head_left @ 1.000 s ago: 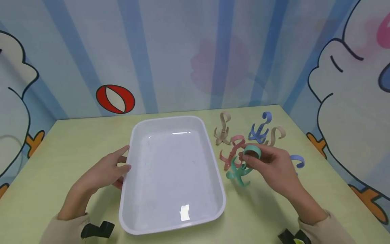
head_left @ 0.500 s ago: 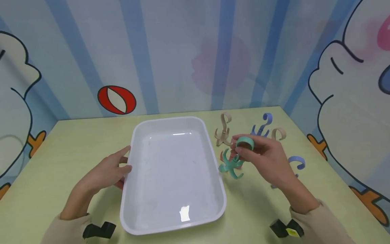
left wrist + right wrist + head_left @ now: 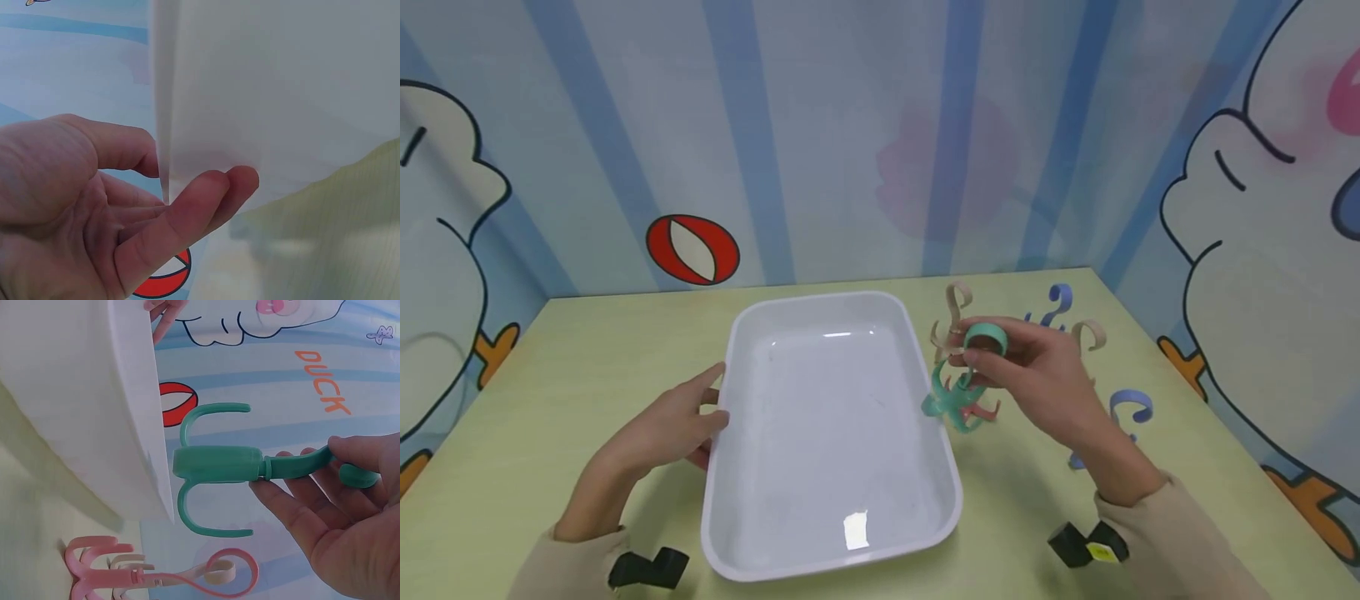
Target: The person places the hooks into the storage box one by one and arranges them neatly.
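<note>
My right hand (image 3: 1037, 375) pinches a green claw hook (image 3: 951, 402) by its curved stem, with thumb and fingertips. Its prongs hang downward and overlap the right rim of a white tray (image 3: 835, 433) in the head view. The right wrist view has the hook's thick body (image 3: 215, 464) close beside the tray wall (image 3: 134, 412). On the tray's left side my left hand (image 3: 662, 429) holds the rim. In the left wrist view its thumb and fingers lie on either side of the tray wall (image 3: 281, 94). The tray has no hooks inside.
Right of the tray stand several more claw hooks: a pink hook (image 3: 983, 412) partly hidden behind the green one, a beige hook (image 3: 955, 304), a blue hook (image 3: 1060, 304), another beige hook (image 3: 1088, 332) and another blue hook (image 3: 1131, 408). A striped cartoon wall (image 3: 827, 142) rises behind the table.
The right hand has carried the green claw hook leftward, from over the pink hook to the tray's right rim. The left hand keeps its hold on the tray.
</note>
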`<control>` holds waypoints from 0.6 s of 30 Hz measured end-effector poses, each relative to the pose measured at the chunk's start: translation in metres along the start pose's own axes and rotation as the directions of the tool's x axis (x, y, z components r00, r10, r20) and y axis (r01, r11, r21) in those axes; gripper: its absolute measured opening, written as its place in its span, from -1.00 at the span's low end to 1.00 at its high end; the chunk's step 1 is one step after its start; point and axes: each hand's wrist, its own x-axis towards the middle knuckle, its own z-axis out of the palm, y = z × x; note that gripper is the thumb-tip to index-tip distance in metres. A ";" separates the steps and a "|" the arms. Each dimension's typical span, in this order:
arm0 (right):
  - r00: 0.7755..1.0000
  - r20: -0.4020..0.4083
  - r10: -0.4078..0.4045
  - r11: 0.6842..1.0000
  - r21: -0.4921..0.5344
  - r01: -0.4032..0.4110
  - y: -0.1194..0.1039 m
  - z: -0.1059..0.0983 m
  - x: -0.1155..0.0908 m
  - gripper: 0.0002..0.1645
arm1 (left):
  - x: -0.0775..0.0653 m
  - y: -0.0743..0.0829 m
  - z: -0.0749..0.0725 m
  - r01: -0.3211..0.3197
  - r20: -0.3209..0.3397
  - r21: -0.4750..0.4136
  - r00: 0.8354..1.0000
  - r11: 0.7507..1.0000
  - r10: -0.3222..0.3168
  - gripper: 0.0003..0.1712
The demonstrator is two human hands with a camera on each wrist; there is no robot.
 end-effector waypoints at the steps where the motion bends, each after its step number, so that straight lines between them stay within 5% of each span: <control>1: 1.000 0.004 0.001 1.000 0.005 -0.001 0.000 0.001 0.001 -0.61 | 0.000 0.000 0.000 0.003 -0.001 0.002 1.000 1.000 -0.003 -0.06; 18: 0.994 0.080 0.077 0.997 0.006 -0.078 -0.001 0.023 0.027 -0.56 | -0.001 -0.001 0.001 -0.007 0.026 -0.037 1.000 0.999 0.008 -0.03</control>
